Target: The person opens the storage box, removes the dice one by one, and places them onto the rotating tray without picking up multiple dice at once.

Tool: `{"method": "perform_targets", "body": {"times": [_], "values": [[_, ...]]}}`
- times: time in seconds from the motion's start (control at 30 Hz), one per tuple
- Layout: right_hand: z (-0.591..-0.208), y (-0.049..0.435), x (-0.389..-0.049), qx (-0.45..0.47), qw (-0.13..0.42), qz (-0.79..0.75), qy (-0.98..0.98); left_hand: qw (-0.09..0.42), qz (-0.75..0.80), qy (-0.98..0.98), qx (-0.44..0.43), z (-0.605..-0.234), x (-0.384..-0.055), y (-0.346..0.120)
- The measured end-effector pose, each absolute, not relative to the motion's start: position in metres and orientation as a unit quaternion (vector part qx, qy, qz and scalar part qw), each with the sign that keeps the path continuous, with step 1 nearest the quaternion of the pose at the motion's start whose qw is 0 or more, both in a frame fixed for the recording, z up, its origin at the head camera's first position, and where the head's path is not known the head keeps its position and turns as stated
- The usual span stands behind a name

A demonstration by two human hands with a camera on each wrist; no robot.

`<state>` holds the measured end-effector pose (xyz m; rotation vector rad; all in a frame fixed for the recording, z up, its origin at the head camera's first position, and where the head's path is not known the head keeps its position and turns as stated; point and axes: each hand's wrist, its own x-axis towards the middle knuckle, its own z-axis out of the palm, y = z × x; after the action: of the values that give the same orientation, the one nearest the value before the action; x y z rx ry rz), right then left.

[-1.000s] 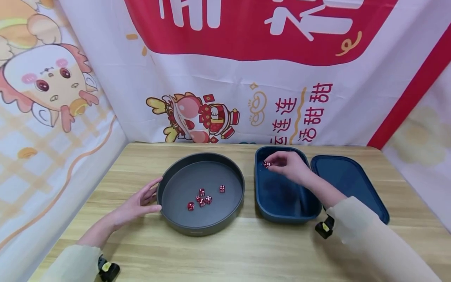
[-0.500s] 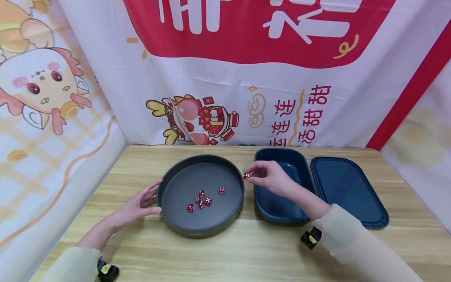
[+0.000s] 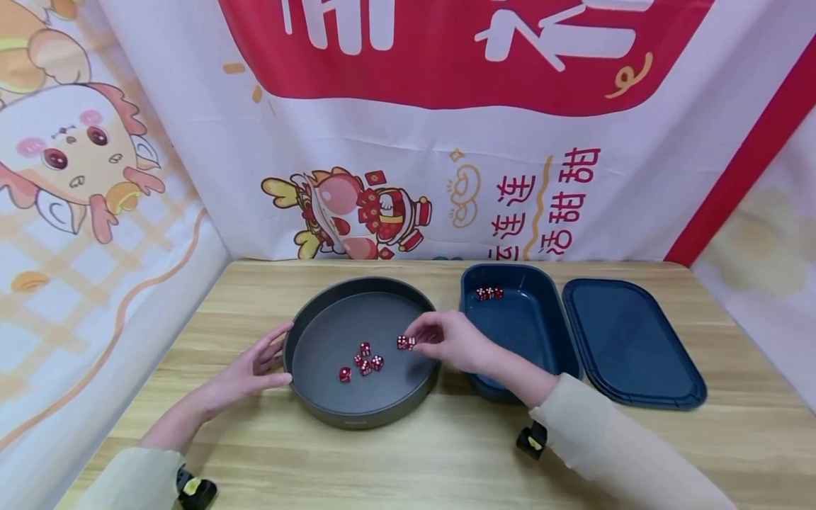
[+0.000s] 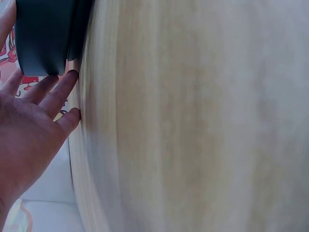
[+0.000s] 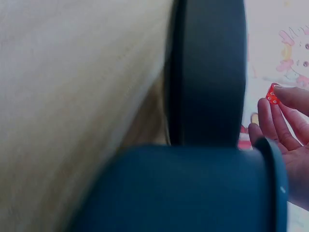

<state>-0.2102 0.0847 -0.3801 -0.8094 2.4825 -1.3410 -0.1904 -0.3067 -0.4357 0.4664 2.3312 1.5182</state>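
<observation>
My right hand [image 3: 455, 343] pinches a red die [image 3: 411, 343] with white pips between thumb and fingertips, over the right part of a round dark grey pan [image 3: 328, 319]. In the right wrist view the same die [image 5: 272, 94] shows at the fingertips. Beside it in the head view is another red die [image 3: 401, 342] in the pan. Several more red dice [image 3: 365, 365] lie on the pan floor, mostly bunched near its middle. On the pan's left side, my left hand [image 3: 248, 368] has its fingers spread against the outer wall.
A dark blue rectangular container [image 3: 519, 326] stands right of the pan, with 3 red dice [image 3: 489, 293] in its far left corner. The right forearm passes over its near part. Its blue lid [image 3: 637, 347] lies further right on the wooden table [image 3: 395, 460]. A printed cloth hangs behind.
My right hand has lifted a die out of the blue container and carried it left to over the pan, uncovering the dice left in the container's corner. My left hand stays at the pan.
</observation>
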Motion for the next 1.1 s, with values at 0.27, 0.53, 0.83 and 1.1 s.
{"method": "perform_targets", "body": {"times": [0.27,0.53,0.83,1.1], "values": [[-0.39,0.062,-0.21,-0.305,0.124,-0.41,0.851,0.159,0.532,0.815,0.166,-0.433,-0.191,-0.307],[-0.399,0.043,-0.214,-0.311,0.132,-0.348,0.874,0.157,0.53,0.816,0.167,-0.433,-0.191,-0.306],[-0.4,0.037,-0.219,-0.291,0.137,-0.32,0.891,0.154,0.526,0.819,0.17,-0.432,-0.19,-0.305],[-0.396,0.042,-0.219,-0.295,0.137,-0.362,0.873,0.155,0.527,0.819,0.166,-0.431,-0.188,-0.304]]}}
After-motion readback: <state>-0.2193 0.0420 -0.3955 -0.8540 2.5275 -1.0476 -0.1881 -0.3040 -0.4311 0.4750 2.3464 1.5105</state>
